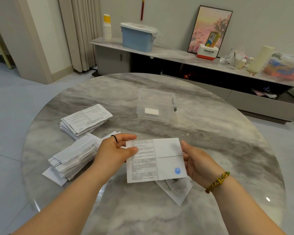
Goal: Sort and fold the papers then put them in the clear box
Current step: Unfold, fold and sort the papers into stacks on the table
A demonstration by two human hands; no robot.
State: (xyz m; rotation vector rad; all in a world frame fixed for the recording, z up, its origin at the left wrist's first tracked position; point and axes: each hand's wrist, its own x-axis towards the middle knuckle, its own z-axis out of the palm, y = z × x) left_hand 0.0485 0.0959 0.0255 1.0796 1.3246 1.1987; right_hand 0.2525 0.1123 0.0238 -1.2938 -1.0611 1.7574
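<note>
- We hold a creased printed sheet above the near part of the round marble table. Its left half carries text and its lower right corner a blue emblem.
- Our left hand pinches the sheet's left edge — thumb on top, the other fingers stretched behind the upper corner.
- Our right hand holds the right edge. Its fingers go behind the paper, so the grip seems a light pinch.
- The clear box stands well beyond the sheet, with a small white piece on its floor.
- Two stacks of folded papers lie to the left — the far stack and the near stack.
- Loose leaflets lie on the table under the held sheet.
</note>
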